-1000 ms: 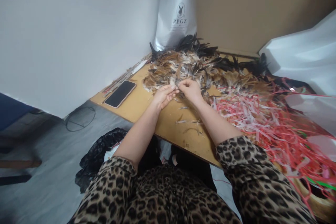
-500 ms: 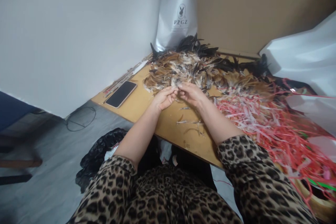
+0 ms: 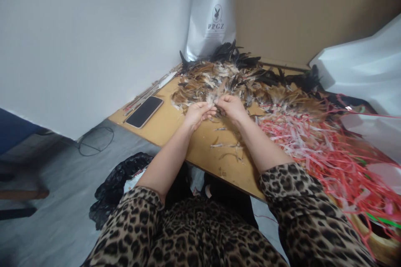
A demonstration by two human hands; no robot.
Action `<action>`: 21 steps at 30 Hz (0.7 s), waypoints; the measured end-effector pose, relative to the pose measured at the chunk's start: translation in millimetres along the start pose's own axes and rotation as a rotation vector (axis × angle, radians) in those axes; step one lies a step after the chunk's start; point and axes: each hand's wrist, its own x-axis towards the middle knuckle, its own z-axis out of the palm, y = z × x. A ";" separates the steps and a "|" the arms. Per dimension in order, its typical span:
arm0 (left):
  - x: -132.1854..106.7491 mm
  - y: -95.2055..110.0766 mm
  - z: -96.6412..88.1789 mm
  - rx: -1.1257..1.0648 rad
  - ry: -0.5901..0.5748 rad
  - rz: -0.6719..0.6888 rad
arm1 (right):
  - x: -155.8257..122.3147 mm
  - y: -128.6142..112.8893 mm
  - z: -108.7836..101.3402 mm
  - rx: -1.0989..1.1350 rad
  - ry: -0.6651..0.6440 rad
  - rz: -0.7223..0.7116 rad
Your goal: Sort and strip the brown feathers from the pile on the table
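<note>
A big heap of brown, white and black feathers (image 3: 232,79) covers the far part of a wooden table (image 3: 175,127). At its near edge my left hand (image 3: 196,113) and my right hand (image 3: 232,106) meet, fingers curled and pinched together on a small bunch of pale feathers (image 3: 214,99). The fingertips of both hands touch the bunch. A few loose feathers (image 3: 227,145) lie on the bare wood just below my wrists.
A dark phone (image 3: 144,111) lies at the table's left corner beside thin sticks (image 3: 150,90). Red and white plastic strips (image 3: 316,146) are piled at the right. A white paper bag (image 3: 213,16) stands at the back, white sheeting (image 3: 360,66) at the right, a black bag (image 3: 120,179) on the floor.
Both hands stay joined at the edge of the heap; they dipped slightly toward me and came back up to the feathers, fingers working the bunch.
</note>
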 end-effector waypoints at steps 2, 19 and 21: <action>0.1 0.2 1.0 0.017 0.003 0.002 | -1.2 -1.2 1.6 -0.029 0.010 -0.015; 8.2 16.6 -15.3 -0.129 0.385 0.278 | 4.5 17.0 7.7 -0.188 -0.003 -0.026; 10.0 20.2 -20.8 -0.190 0.437 0.303 | 5.8 21.3 11.2 -0.395 -0.056 -0.093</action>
